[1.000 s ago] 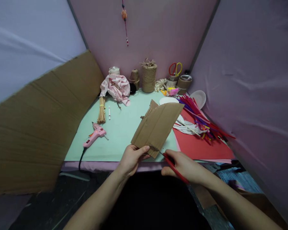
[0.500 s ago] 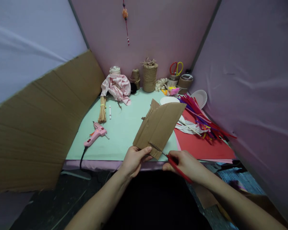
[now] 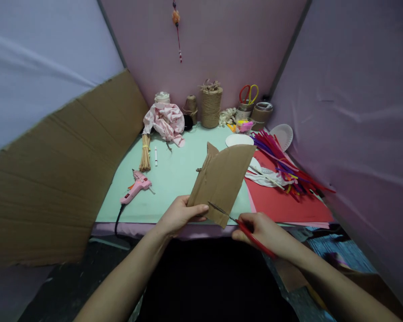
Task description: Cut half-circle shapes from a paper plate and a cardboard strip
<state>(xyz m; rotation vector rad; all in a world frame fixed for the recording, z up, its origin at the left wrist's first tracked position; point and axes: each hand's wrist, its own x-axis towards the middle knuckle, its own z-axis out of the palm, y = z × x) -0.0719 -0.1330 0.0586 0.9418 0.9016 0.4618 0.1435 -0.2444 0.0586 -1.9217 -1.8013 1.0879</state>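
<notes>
Overall, pinkish cloth walls (image 3: 356, 98) close in the space ahead of and beside the left hand (image 3: 177, 218) and the right hand (image 3: 262, 229), wrinkled on the right hand's side. Well out to the left of the left hand slants a big cardboard panel (image 3: 70, 188), leaning inward. Beyond both hands lies the pale green table surface (image 3: 171, 179), flat and smooth-looking; a red sheet (image 3: 275, 208) covers its part past the right hand, with a spread of pipe cleaners (image 3: 275, 152) over the far edge.

Between the hands and reaching away from them is the cardboard piece (image 3: 220, 179), raised at the table's near edge. It should be light and fairly stiff, dry rather than slippery, but liable to crease or bend under a hard pinch. The left hand is clamped on its lower left edge, thumb above; that margin seems a sound hold, well clear of the blades.

The right hand is wrapped around the red handles of the scissors (image 3: 255, 240), whose blades lie across the piece's near end. Thick board probably resists them somewhat.

Smaller things lie beyond the left hand: a pink glue gun (image 3: 136, 188), then a slim white marker (image 3: 156, 156).
</notes>
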